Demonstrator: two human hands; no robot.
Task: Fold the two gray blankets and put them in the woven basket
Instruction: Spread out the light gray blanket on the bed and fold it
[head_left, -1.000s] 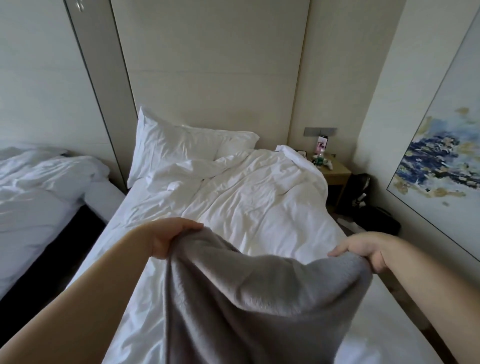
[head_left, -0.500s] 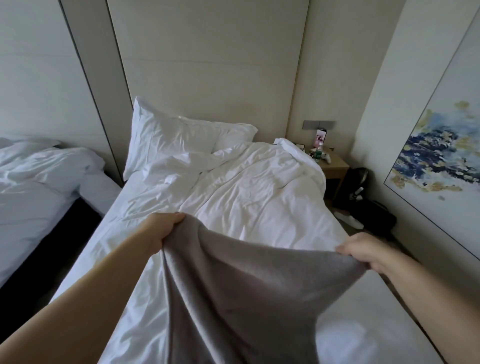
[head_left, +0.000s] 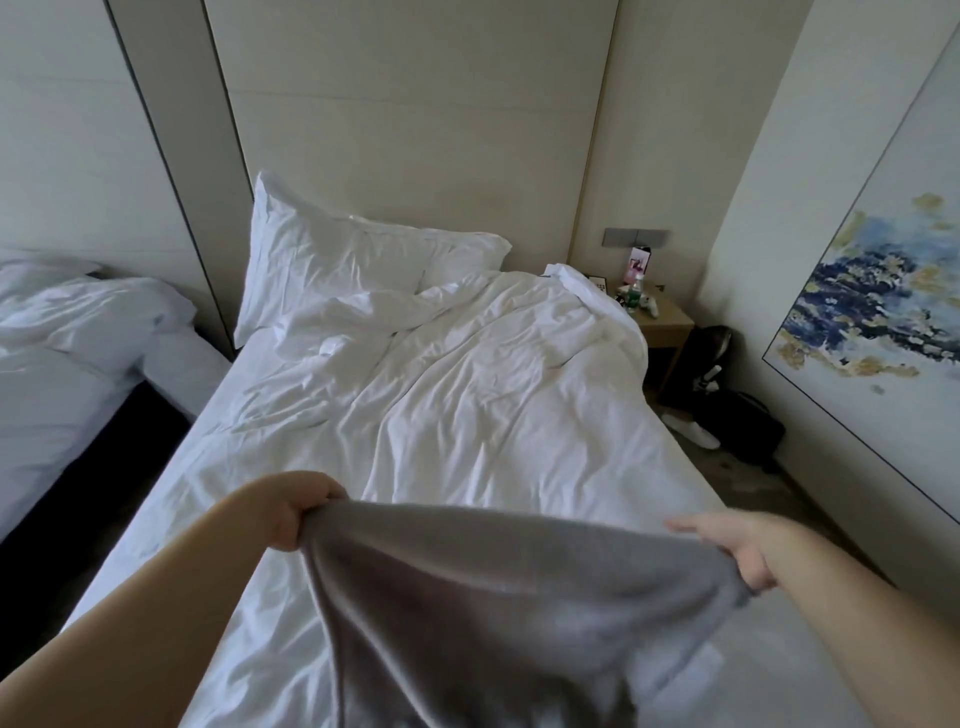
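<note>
Hanging between the two hands, the blanket is held up by its top edge over the near end of the bed. The rest of it drops toward the person and out of the bottom of the view. That held edge is its long axis for now; it runs left to right and bows a little between the grips. The left hand has its fingers curled tight over one corner. The right hand grips the other end, its fingers lying longer along the hem. Both arms reach about equally far, the left hand slightly higher in view. The cloth thus lies below and between them, so the next fold likely means bringing corner to corner or laying the blanket flat on the rumpled duvet ahead. A pillow leans at the headboard beyond. Neither the basket nor the second blanket is in sight.
</note>
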